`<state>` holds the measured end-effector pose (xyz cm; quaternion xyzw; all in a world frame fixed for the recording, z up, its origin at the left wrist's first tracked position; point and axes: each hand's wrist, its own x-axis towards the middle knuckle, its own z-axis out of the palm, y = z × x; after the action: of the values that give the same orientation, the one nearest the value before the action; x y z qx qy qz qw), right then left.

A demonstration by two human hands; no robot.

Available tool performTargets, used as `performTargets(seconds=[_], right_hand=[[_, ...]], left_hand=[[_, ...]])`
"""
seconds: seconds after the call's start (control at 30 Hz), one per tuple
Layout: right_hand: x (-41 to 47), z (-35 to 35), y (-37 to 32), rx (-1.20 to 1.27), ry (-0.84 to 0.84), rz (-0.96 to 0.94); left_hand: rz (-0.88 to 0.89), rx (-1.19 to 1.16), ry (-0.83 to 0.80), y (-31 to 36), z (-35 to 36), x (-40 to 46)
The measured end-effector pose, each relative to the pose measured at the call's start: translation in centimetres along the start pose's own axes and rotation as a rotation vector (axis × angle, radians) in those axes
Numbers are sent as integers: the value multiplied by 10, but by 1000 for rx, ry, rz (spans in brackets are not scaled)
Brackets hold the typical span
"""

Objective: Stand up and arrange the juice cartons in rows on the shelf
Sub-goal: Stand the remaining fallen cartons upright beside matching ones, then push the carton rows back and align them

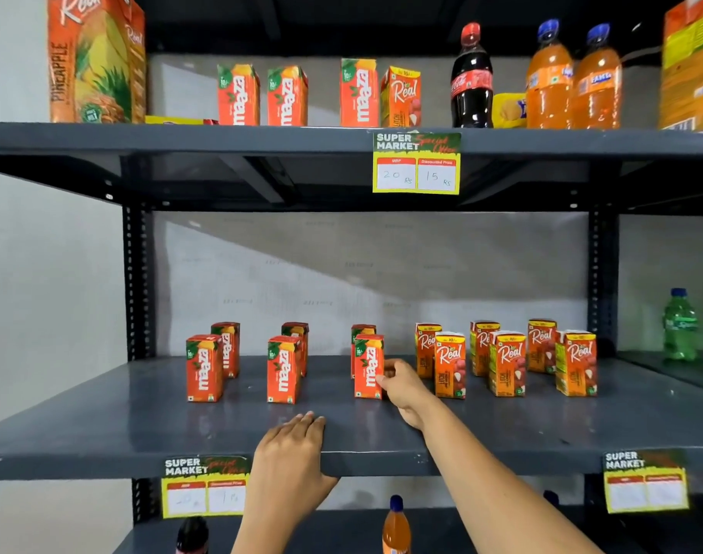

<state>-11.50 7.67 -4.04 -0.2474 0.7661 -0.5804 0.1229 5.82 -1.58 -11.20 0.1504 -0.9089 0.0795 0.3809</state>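
Twelve small juice cartons stand upright on the middle shelf (pixel 142 429), two deep: six red Maaza cartons (pixel 204 367) on the left side, six orange Real cartons (pixel 506 363) on the right side. Right hand (pixel 404 387) pinches the edge of the front Maaza carton (pixel 369 366) of the third pair, fingers touching its right side. Left hand (pixel 292 453) lies flat on the shelf's front lip, fingers together, holding nothing. Upper shelf (pixel 182 137) carries more cartons, a cola bottle (pixel 471 78) and two orange soda bottles (pixel 573 78).

Matt grey painted metal shelf (pixel 142 425), glossy printed card juice cartons (pixel 284 369), shiny plastic bottles (pixel 549 74)
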Motion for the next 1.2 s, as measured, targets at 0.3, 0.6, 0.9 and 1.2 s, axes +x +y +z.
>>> performTargets(seconds=[0.3,0.6,0.9,1.2], right_hand=[[-17,16,11,-705,216,-61],[-11,30,4,-702,323,26],[-12,32,0,-747,318,93],[1,52,-8,-580,495,115]], left_hand=[[-288,-315,-522,-2,-38,23],[-875,-309,-324,-42,-9,79],[-813,-231,-284,-43,-2,82],[-781,-154,-270,-45,7,83]])
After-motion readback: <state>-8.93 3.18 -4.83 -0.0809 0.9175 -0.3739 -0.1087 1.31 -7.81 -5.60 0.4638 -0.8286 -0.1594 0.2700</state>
